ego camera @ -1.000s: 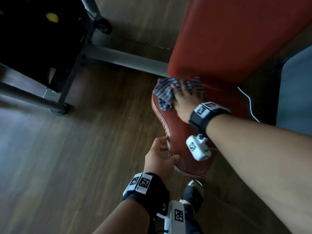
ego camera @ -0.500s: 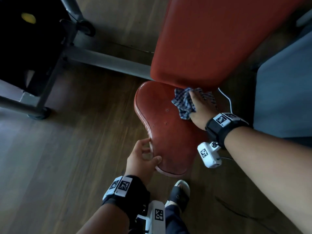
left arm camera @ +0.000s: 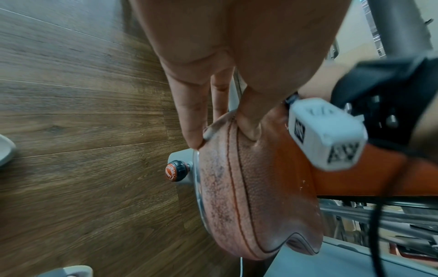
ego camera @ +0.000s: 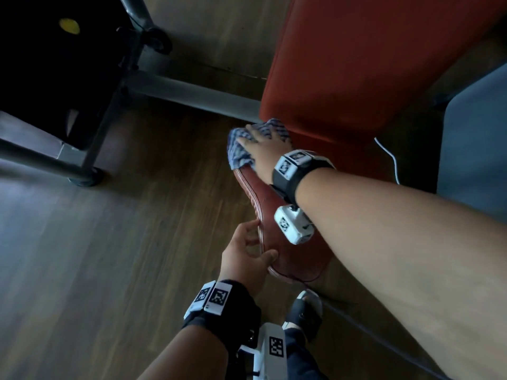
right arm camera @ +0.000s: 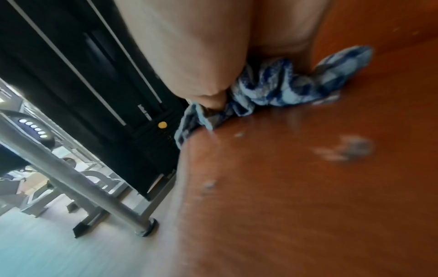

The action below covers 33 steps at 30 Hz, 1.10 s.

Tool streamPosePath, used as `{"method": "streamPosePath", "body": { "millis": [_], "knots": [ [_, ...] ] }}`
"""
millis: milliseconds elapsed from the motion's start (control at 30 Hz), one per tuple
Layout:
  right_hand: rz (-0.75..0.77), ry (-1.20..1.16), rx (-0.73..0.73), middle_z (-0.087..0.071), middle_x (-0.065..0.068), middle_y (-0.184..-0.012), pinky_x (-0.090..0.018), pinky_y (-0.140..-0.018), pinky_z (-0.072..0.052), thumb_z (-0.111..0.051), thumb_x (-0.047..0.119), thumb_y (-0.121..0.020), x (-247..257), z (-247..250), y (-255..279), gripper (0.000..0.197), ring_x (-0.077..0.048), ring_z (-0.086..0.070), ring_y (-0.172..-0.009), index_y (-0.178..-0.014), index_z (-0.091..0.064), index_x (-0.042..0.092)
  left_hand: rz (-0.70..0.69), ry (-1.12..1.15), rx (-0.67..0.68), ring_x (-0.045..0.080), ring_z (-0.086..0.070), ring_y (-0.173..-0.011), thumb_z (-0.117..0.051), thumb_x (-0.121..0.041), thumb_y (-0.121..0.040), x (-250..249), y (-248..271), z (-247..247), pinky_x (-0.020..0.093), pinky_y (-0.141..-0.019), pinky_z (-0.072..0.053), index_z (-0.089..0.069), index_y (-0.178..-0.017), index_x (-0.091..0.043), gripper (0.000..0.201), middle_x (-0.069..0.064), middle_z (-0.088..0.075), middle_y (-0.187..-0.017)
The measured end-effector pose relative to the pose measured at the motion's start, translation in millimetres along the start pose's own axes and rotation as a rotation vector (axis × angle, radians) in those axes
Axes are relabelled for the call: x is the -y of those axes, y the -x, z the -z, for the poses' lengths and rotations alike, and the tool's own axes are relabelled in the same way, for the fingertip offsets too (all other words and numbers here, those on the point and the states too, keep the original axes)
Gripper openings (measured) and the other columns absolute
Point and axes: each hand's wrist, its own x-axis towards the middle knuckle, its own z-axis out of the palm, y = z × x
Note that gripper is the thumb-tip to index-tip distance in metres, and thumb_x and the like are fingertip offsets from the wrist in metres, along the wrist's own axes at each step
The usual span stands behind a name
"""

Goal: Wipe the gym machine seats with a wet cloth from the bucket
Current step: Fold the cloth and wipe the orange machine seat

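Blue-and-white checked cloth (ego camera: 248, 145) is lying at the far left corner of the red seat (ego camera: 290, 237), just below the red backrest (ego camera: 365, 64), and one part of it is hanging over the seat edge. The right hand (ego camera: 263, 150) is pressing on the cloth with the fingers flat and a little spread. The right wrist view is showing what the head view is not: the cloth (right arm camera: 279, 88) is bunched under the palm, and pale marks are lying on the seat surface (right arm camera: 308, 187) near it, though this picture is blurred.

The left hand (ego camera: 244, 259) is holding the near left edge of the seat, with the thumb on top and the fingers curled under the rim. Only the left wrist view is showing the stitched, darkened side of the seat (left arm camera: 225, 196) and a black and orange knob (left arm camera: 176, 171) under it.

Around the seat, the wooden floor (ego camera: 109, 270) is carrying a grey metal frame (ego camera: 192, 97), and a foot in a sandal (ego camera: 306, 311) is standing near the seat front.
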Motion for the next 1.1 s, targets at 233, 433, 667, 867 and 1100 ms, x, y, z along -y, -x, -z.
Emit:
{"method": "streamPosePath", "body": {
  "millis": [233, 433, 667, 867, 1100],
  "knots": [
    [-0.222, 0.029, -0.12, -0.014, -0.006, -0.163, -0.046, -0.119, -0.018, -0.048, 0.026, -0.093, -122, -16, 62, 0.068, -0.032, -0.019, -0.146, -0.154, -0.019, 0.023, 0.017, 0.037, 0.01, 0.021, -0.073, -0.092, -0.081, -0.026, -0.062, -3, 0, -2, 0.051, -0.071, -0.063, -0.056, -0.109, -0.062, 0.065, -0.008, -0.068, -0.105],
    [-0.227, 0.054, -0.147, -0.002, -0.003, -0.164, -0.062, -0.117, -0.003, -0.036, 0.041, -0.095, -63, -21, 62, 0.064, -0.041, -0.002, -0.147, -0.153, -0.014, 0.031, 0.025, 0.057, 0.016, 0.02, -0.075, -0.09, -0.082, -0.025, -0.062, -6, 2, -1, 0.05, -0.072, -0.063, -0.058, -0.109, -0.06, 0.064, -0.01, -0.07, -0.103],
    [-0.093, 0.005, -0.02, 0.013, 0.005, -0.163, -0.059, -0.118, -0.004, -0.038, 0.028, -0.099, -28, -27, 64, 0.067, -0.037, 0.001, -0.148, -0.154, 0.0, 0.037, 0.03, 0.038, 0.028, 0.023, -0.075, -0.092, -0.081, -0.028, -0.061, -10, 3, 1, 0.05, -0.072, -0.063, -0.055, -0.105, -0.066, 0.063, -0.007, -0.071, -0.106],
    [-0.213, -0.078, -0.037, 0.01, 0.003, -0.164, -0.056, -0.119, -0.01, -0.033, 0.027, -0.101, -72, -42, 102, 0.061, -0.037, -0.001, -0.149, -0.154, -0.003, 0.038, 0.005, 0.039, 0.036, 0.025, -0.074, -0.09, -0.084, -0.021, -0.068, -13, 5, 2, 0.049, -0.067, -0.064, -0.057, -0.11, -0.058, 0.062, 0.0, -0.067, -0.11],
    [-0.191, -0.082, -0.09, 0.012, 0.001, -0.163, -0.057, -0.118, -0.009, -0.035, 0.026, -0.1, -27, -77, 194, 0.064, -0.038, 0.0, -0.148, -0.155, -0.003, 0.036, 0.007, 0.074, 0.051, 0.028, -0.074, -0.092, -0.083, -0.013, -0.072, -9, 2, 2, 0.053, -0.064, -0.063, -0.059, -0.117, -0.045, 0.06, 0.004, -0.067, -0.111]
  ]
}}
